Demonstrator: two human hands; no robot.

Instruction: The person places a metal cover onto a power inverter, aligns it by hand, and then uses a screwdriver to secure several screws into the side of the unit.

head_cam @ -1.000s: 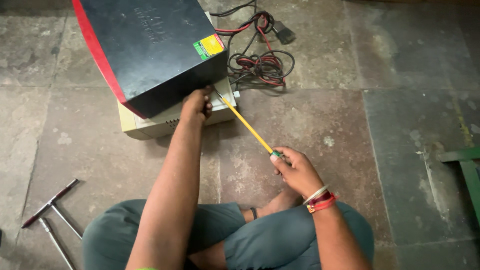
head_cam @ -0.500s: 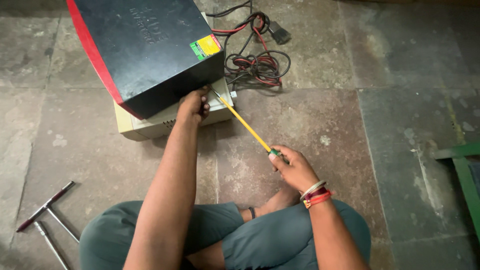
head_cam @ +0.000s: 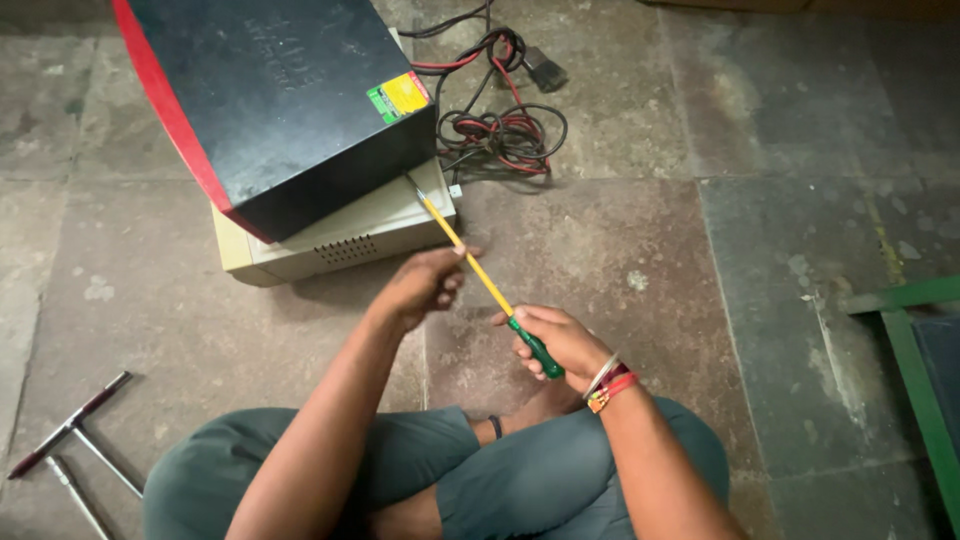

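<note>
A long screwdriver (head_cam: 478,265) with a yellow shaft and green handle points at the lower edge of a black box (head_cam: 280,100) with a red side. The black box sits tilted on a cream-coloured unit (head_cam: 340,240). My right hand (head_cam: 560,340) grips the green handle. My left hand (head_cam: 425,285) is loosely curled beside the yellow shaft, fingertips touching it. The screwdriver tip sits at the seam between the two boxes.
Red and black cables (head_cam: 500,125) lie coiled behind the boxes with a small dark clip (head_cam: 545,70). T-handle tools (head_cam: 70,440) lie on the stone floor at the lower left. A green frame (head_cam: 910,350) sits at the right edge. My crossed legs fill the bottom.
My left hand has drawn back from the black box edge toward me and now rests along the screwdriver shaft. The right hand still holds the handle.
</note>
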